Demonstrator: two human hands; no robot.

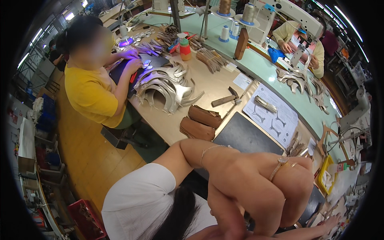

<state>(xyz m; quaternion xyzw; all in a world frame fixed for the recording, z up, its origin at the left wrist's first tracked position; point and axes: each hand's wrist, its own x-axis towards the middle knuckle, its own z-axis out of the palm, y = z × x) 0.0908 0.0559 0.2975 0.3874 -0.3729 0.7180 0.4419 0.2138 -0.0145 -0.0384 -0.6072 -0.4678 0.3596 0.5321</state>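
Observation:
My left hand (pixel 256 180) is raised very close, large in the lower middle, with a bracelet at the wrist and a ring. Its fingers are curled downward; whatever they hold, if anything, is hidden. Along the lower edge my right forearm reaches to the right, and my right hand (pixel 331 224) lies small over the table's near right edge, its fingers apart, among light-coloured scraps. Behind my left hand is a black work mat (pixel 248 134), partly covered. Beside the mat lie two stacks of brown leather pieces (pixel 198 129) and a hammer (pixel 226 99).
A sheet with drawn shapes (pixel 272 116) carries a silvery bundle (pixel 265 104). Curved silver pieces (pixel 166 86) are piled near a co-worker in yellow (pixel 92 88). A red-and-green bottle (pixel 185 49), thread spools (pixel 249 13), a sewing machine (pixel 296 16) and a yellow tray (pixel 326 172) stand around.

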